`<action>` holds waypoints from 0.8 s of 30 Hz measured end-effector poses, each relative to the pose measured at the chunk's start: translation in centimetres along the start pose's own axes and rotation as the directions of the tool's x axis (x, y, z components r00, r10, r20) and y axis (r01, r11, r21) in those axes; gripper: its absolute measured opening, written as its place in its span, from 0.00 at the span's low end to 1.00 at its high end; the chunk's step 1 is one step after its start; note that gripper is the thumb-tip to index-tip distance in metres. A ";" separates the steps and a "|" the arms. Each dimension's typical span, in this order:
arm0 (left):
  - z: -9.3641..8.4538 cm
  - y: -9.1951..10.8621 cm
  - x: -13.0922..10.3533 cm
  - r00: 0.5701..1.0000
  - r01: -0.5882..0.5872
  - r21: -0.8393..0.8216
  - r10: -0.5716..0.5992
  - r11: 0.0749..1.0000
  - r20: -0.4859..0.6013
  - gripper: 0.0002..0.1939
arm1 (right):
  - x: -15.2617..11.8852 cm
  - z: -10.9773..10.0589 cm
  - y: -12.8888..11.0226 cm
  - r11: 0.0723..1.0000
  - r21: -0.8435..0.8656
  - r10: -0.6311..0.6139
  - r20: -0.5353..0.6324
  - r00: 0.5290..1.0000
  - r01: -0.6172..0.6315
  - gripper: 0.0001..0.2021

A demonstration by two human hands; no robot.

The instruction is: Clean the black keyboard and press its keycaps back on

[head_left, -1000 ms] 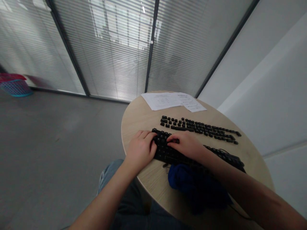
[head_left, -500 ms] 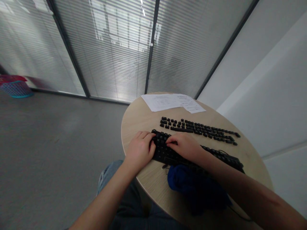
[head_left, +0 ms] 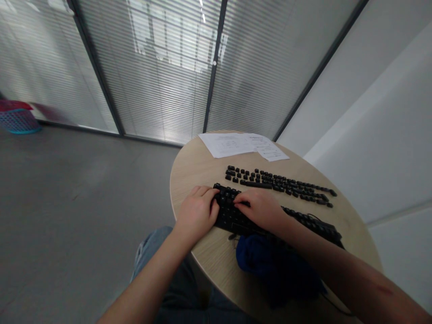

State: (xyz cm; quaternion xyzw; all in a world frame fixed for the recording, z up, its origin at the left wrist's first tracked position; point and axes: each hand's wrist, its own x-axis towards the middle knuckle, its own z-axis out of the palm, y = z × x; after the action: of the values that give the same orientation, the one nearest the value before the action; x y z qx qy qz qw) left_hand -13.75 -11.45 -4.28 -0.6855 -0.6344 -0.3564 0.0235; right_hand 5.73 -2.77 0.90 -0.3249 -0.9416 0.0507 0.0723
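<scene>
A black keyboard (head_left: 227, 217) lies on the round wooden table (head_left: 202, 166). My left hand (head_left: 196, 209) is closed around its left end, fingers over the far corner and thumb on the near keys. Over the left part of the keyboard, my right hand (head_left: 261, 206) has its thumb and fingertips pinched together at the keys. Whatever sits between those fingertips is too small to make out. Beyond the keyboard, loose black keycaps (head_left: 258, 185) lie in several rows, a long space bar among them. My right forearm hides part of the keyboard.
A dark blue cloth bundle (head_left: 256, 256) lies against the keyboard's near side, with a small dark object (head_left: 232, 236) by it. White printed sheets (head_left: 232, 145) rest at the table's far edge. A red and blue basket (head_left: 19, 119) stands on the floor at far left.
The view has shifted slightly. Both hands stay at the same places on the keyboard, with no clear change in their grip.
</scene>
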 end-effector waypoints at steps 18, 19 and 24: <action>0.2 -0.1 -0.1 1.000 0.015 -0.013 -0.014 1.000 0.008 0.15 | -0.1 0.3 0.0 0.997 -0.017 -0.081 -0.052 0.995 0.080 0.06; 0.2 0.0 -0.1 1.000 0.013 -0.014 -0.013 1.000 0.008 0.15 | -0.1 0.4 0.1 0.996 -0.019 -0.084 -0.067 0.994 0.083 0.05; 0.0 0.1 0.0 1.000 -0.007 -0.012 0.007 1.000 0.003 0.15 | 0.0 0.1 0.5 0.999 0.049 -0.014 -0.005 1.000 0.014 0.06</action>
State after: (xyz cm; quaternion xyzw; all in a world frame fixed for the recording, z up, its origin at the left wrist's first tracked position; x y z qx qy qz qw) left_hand -13.70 -11.47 -4.26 -0.6885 -0.6298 -0.3591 0.0196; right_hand 6.01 -2.44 0.69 -0.3164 -0.9422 0.0725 0.0826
